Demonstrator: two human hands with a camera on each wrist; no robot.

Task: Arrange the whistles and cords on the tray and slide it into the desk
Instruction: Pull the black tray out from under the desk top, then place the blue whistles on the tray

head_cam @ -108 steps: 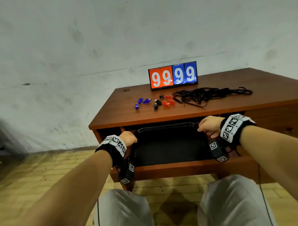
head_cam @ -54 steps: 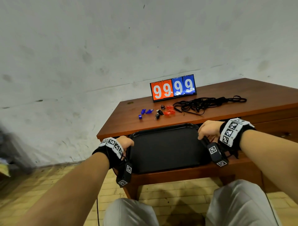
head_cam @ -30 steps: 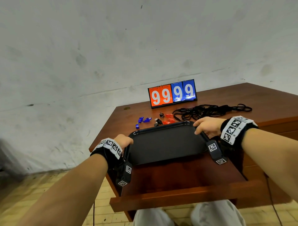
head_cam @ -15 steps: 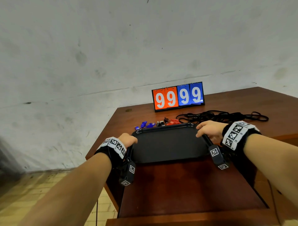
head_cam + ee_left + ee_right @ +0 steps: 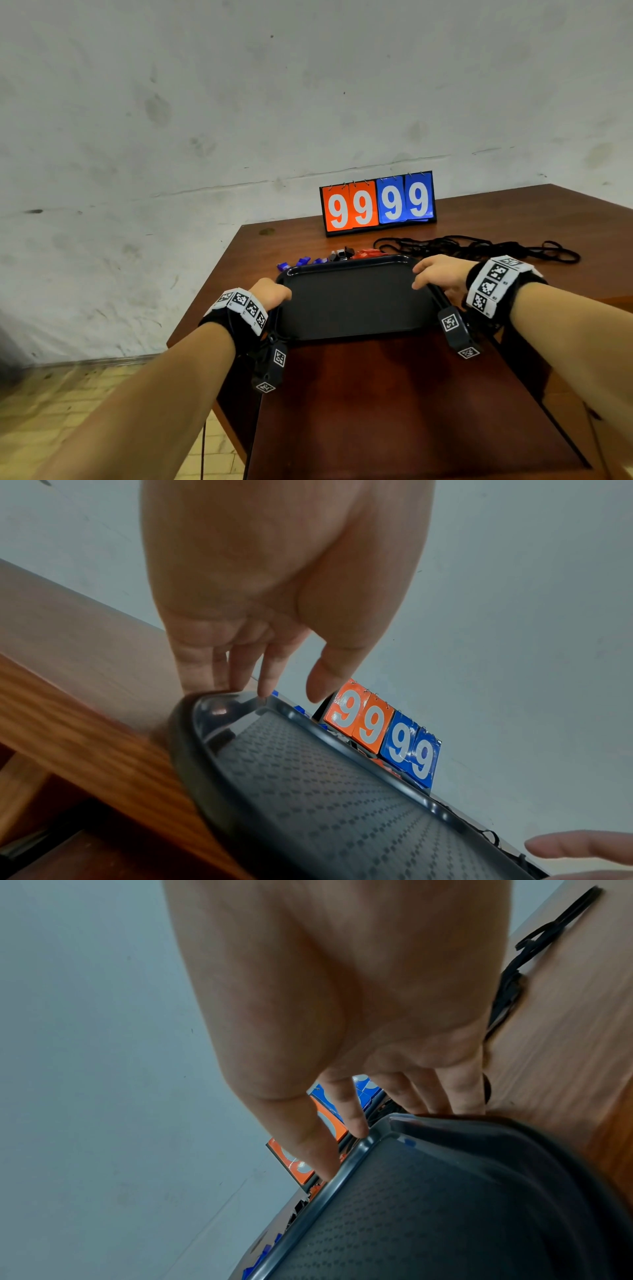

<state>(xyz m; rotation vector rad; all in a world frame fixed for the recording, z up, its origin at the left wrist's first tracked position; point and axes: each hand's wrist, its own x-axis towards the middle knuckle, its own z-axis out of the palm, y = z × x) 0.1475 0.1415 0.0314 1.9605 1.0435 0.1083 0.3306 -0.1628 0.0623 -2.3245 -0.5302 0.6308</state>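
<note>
Desk (image 5: 376, 394) top: tray (image 5: 356, 305) flat, long axis left-right; 2 hands hold its short ends.

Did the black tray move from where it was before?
Yes. The black plastic tray came up out of the brown wooden desk onto its top, toward the orange-and-blue scoreboard.

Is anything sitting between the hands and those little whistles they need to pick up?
Yes: the black plastic tray, gripped by the left hand and right hand. The small blue, black and red whistles lie just behind its far rim.
</note>
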